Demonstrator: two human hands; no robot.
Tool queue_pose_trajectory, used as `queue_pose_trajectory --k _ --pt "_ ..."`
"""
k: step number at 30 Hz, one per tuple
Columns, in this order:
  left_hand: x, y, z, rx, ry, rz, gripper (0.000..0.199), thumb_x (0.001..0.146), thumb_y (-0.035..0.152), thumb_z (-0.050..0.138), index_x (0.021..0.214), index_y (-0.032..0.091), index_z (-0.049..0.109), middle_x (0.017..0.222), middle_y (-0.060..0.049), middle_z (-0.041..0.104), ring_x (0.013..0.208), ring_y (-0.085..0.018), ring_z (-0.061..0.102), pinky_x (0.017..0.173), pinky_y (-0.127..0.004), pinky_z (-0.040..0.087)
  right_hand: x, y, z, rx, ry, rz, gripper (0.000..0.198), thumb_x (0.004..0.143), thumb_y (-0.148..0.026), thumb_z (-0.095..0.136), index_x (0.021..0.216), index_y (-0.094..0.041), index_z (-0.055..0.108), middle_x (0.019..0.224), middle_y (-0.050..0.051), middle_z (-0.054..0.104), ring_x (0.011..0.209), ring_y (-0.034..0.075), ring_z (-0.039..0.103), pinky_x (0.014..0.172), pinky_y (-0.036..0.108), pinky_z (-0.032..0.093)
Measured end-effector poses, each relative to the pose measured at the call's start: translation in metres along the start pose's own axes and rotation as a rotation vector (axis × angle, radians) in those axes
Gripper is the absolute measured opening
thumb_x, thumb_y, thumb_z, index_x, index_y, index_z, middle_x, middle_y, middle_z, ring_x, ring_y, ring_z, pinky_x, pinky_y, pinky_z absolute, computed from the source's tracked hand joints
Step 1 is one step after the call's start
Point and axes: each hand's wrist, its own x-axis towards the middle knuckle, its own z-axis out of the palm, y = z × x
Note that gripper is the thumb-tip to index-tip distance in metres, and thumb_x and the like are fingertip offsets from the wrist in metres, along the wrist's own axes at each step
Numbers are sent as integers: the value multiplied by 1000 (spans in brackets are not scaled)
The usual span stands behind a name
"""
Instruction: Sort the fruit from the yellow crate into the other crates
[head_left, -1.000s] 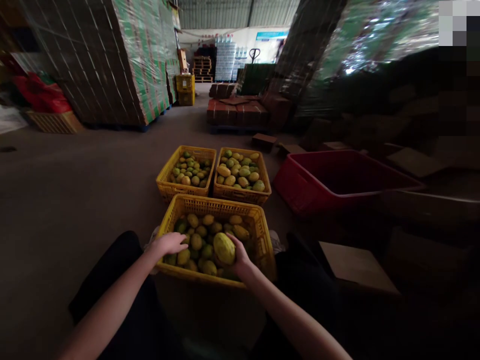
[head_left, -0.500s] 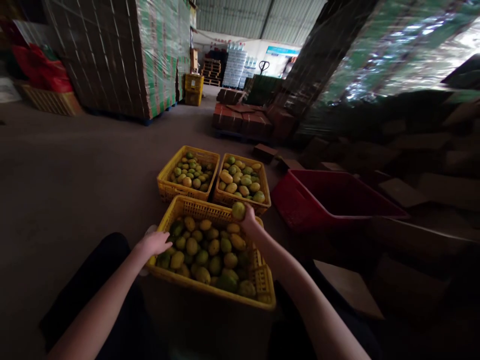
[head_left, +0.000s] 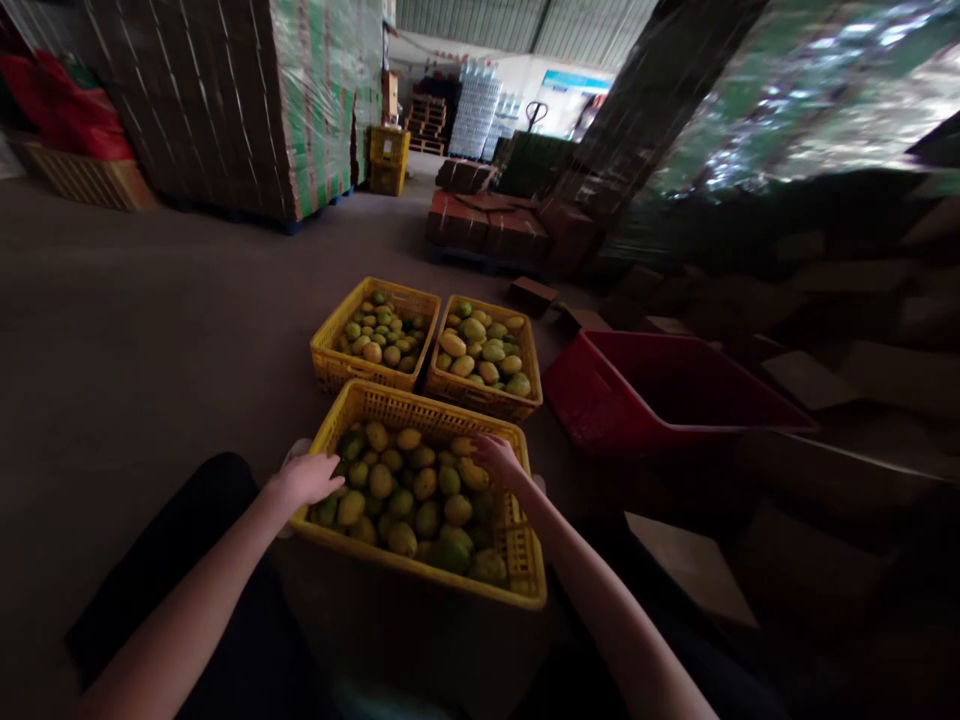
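In front of my knees stands a yellow plastic crate (head_left: pixel 420 588) with many green and yellow mangoes (head_left: pixel 426 485) in it. My left hand (head_left: pixel 309 480) is at the crate's left rim, its fingers stretched out over the mangoes and holding nothing. Over the far right part of the same crate is my right hand (head_left: pixel 499 458), fingers apart beside a yellow mango (head_left: pixel 462 447); no mango is in its grasp. Behind stand two more yellow crates of mangoes: the left rear crate (head_left: pixel 360 378) with smaller ones, the right rear crate (head_left: pixel 480 400) with larger ones.
A red bin (head_left: pixel 600 405) stands right of the crates, with flattened cardboard (head_left: pixel 690 565) around it. Wrapped pallet stacks rise at the left (head_left: pixel 319 110) and right (head_left: pixel 720 170). Brown cartons (head_left: pixel 487 228) lie on a pallet behind the crates, on the concrete floor (head_left: pixel 187 320).
My right hand has let go of the mango it held and now hovers empty over the near crate. A mango shows on top in the right rear crate. My left hand stays put.
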Motion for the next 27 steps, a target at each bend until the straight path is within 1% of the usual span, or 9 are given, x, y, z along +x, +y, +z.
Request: queue_pose_trajectory --k 3,6,9,11,15,17,19,23,27 --pt "1 2 2 -2 -11 24 47 94 42 40 130 17 57 129 -16 65 119 -29 61 96 -37 47 -19 48 4 -229 -16 3 11 84 -20 52 86 -16 62 82 7 68 62 15 63 58 27 53" --pt "1 5 -1 16 -30 35 48 95 43 39 131 17 56 131 -17 63 121 -30 60 97 -38 46 -32 77 9 -473 -73 -47 11 81 -17 55 86 -17 65 89 8 70 80 20 66 74 30 53" --pt "-1 6 -4 34 -63 26 47 96 41 38 132 17 55 134 -16 61 123 -29 58 98 -37 45 -36 94 21 -712 -163 -117 12 74 -12 61 85 -16 66 93 9 70 95 26 63 89 34 48" --pt "-2 5 -6 38 -87 9 47 96 40 38 132 15 55 136 -17 60 123 -30 58 99 -38 45 -35 100 35 -851 -214 -166 21 70 -8 62 90 -15 66 100 12 69 105 30 59 95 38 44" --pt "-3 4 -6 55 -106 -24 47 96 38 37 132 12 55 137 -20 57 122 -33 59 99 -42 45 -22 103 69 -1051 -295 -281 41 67 0 59 106 -14 63 128 18 59 128 34 44 107 44 34" --pt "-3 4 -5 49 -95 -21 47 97 38 36 132 12 55 137 -20 58 122 -33 59 99 -42 44 -13 104 85 -1108 -344 -322 44 68 4 56 107 -16 62 136 17 54 134 33 37 110 46 29" --pt "-3 4 -4 26 -79 -11 48 96 39 37 132 13 55 136 -20 58 122 -34 58 99 -42 45 -4 105 97 -1137 -381 -342 42 70 4 55 105 -18 63 137 16 53 137 33 34 112 49 26" --pt "-6 6 -6 -10 -43 -19 47 95 39 38 132 15 56 135 -18 60 118 -35 60 97 -45 46 11 113 109 -1106 -394 -322 22 81 -5 57 98 -17 65 128 15 59 134 34 37 111 57 26" --pt "-8 11 -11 -26 -24 -8 46 95 37 40 130 11 57 131 -21 61 116 -36 61 97 -47 46 24 120 115 -973 -388 -270 10 82 -9 59 84 -17 65 116 17 63 132 36 38 109 60 28"
